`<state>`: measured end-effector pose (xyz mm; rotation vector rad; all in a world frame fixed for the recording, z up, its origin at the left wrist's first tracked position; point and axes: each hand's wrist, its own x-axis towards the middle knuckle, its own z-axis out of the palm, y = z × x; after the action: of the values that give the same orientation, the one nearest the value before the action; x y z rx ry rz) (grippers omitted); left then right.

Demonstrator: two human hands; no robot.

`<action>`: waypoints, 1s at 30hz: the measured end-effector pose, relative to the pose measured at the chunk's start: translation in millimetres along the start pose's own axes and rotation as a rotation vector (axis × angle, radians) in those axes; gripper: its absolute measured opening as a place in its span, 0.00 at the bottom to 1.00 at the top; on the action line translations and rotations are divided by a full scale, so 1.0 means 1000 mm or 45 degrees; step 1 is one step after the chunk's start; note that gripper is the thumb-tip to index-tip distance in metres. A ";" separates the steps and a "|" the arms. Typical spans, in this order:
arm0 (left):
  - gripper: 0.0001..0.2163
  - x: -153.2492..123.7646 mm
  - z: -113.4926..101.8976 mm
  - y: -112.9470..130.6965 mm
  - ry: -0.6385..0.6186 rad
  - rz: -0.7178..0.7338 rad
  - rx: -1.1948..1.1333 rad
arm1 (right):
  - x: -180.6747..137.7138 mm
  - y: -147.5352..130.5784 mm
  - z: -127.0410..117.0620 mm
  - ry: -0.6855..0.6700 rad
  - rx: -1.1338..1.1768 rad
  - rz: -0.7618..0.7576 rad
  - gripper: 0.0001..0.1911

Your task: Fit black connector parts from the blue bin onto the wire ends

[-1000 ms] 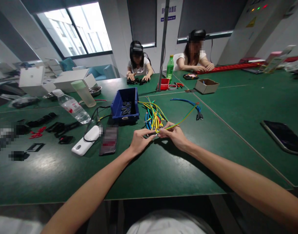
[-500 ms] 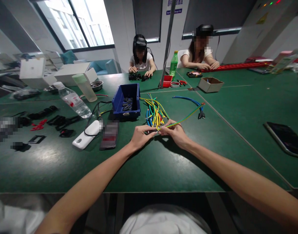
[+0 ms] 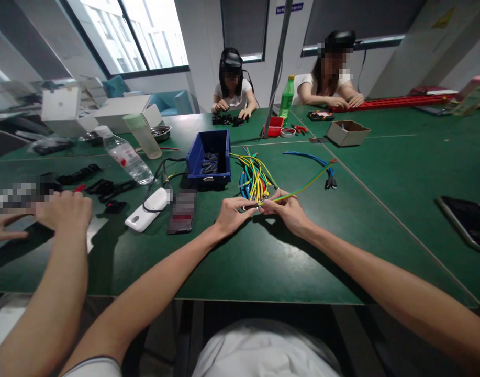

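Two hands closing on one yellow-green wire [image 3: 305, 186]

Starting at the far left, I am watching a co-worker's hand [image 3: 65, 209] resting knuckles-up on the green table [image 3: 263, 262], just beside a scatter of black plastic parts [image 3: 102, 187]. Behind those, a clear water bottle [image 3: 125, 156] and a pale green tumbler [image 3: 142, 135] are sitting side by side. Moving right, a white power bank [image 3: 146, 209] with a black cable is lying beside a dark phone [image 3: 182, 210]. A blue bin [image 3: 209, 157] holding small dark pieces is sitting behind them.

At centre I am looking at the left hand [image 3: 232, 214]. Its thumb and fingers are pinching together on the near end of the yellow-green wire, where a small dark piece is showing. The right hand [image 3: 287, 212] is meeting it fingertip to fingertip, its fingers clamping the same wire just beside that end. From the hands the wire is running up and to the right in my view, its far end lying near a pair of blue wires [image 3: 310, 158]. A bundle of yellow, blue and green wires [image 3: 255, 175] is lying just behind the hands, near the bin.

Farther right, an open cardboard box [image 3: 347, 132] is sitting toward the back. A black phone [image 3: 469, 220] is lying well apart from everything, near the right edge.
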<state>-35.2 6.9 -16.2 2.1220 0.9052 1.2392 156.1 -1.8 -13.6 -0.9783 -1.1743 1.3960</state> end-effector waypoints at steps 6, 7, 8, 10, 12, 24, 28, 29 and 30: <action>0.09 0.000 0.000 -0.001 0.003 0.026 -0.003 | 0.001 0.001 -0.001 -0.009 0.014 -0.001 0.17; 0.09 0.000 0.000 -0.001 0.004 0.029 0.001 | 0.001 0.001 -0.001 -0.014 0.013 -0.002 0.17; 0.09 0.000 0.001 -0.001 0.007 0.029 0.008 | 0.001 0.002 -0.001 -0.018 0.011 -0.003 0.17; 0.09 -0.001 0.001 -0.002 0.019 0.029 0.029 | 0.001 0.002 -0.002 -0.016 0.000 -0.011 0.17; 0.08 -0.001 0.001 -0.002 0.027 0.032 0.052 | 0.001 0.003 -0.002 -0.008 -0.017 -0.024 0.16; 0.08 -0.002 0.001 -0.001 0.054 0.123 0.097 | 0.001 -0.001 0.002 0.016 -0.041 -0.023 0.18; 0.08 -0.002 0.001 -0.001 0.044 0.122 0.108 | 0.001 -0.001 0.002 0.022 -0.035 -0.002 0.18; 0.08 -0.002 0.001 -0.001 0.041 0.112 0.107 | 0.001 -0.001 0.001 0.023 -0.037 0.002 0.18; 0.08 -0.002 0.001 -0.001 0.036 0.100 0.107 | 0.001 0.000 0.001 0.025 -0.040 0.004 0.18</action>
<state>-35.2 5.9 -18.3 2.2302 0.9085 1.2945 155.2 -1.1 -13.3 -1.0140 -1.1840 1.3713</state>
